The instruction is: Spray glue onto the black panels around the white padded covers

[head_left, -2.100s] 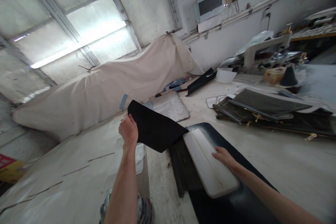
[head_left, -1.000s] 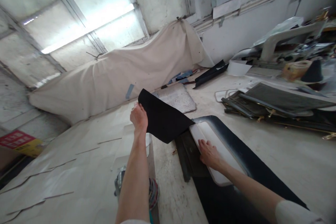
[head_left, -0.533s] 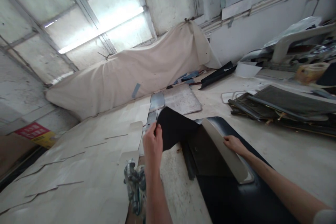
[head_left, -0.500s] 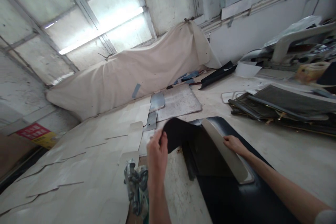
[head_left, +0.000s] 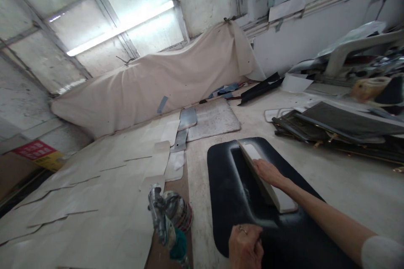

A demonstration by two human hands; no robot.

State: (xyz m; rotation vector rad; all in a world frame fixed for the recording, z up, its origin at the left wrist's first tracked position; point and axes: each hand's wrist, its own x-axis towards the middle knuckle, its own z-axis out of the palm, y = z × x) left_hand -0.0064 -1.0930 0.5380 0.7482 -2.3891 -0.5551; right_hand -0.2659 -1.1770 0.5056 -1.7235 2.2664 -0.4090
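Observation:
A black sheet (head_left: 221, 185) with rounded corners lies on the table, marked with a whitish, sprayed-looking outline. On it a long pale board (head_left: 285, 200) stands tilted along one edge. My right hand (head_left: 268, 172) is closed on the board's upper edge. Low in the view, my left hand (head_left: 245, 246), wearing a ring, is curled closed over the near part of the black sheet. What its fingers hold is hidden. To the left stands a metal spray gun (head_left: 158, 214) beside a round can (head_left: 181, 210) smeared with paint.
Pale overlapping sheets (head_left: 104, 201) cover the left side. Dark framed panels (head_left: 341, 124) with brass-coloured fittings are stacked at right. A grey board (head_left: 214, 119) and a black strip (head_left: 260, 90) lie farther back, before a draped cloth (head_left: 151, 84). A machine (head_left: 344, 54) stands at back right.
My left hand has come down and right from a raised black flap, which no longer stands up. My right hand and the pale board have shifted slightly left, and the outlined area is now exposed.

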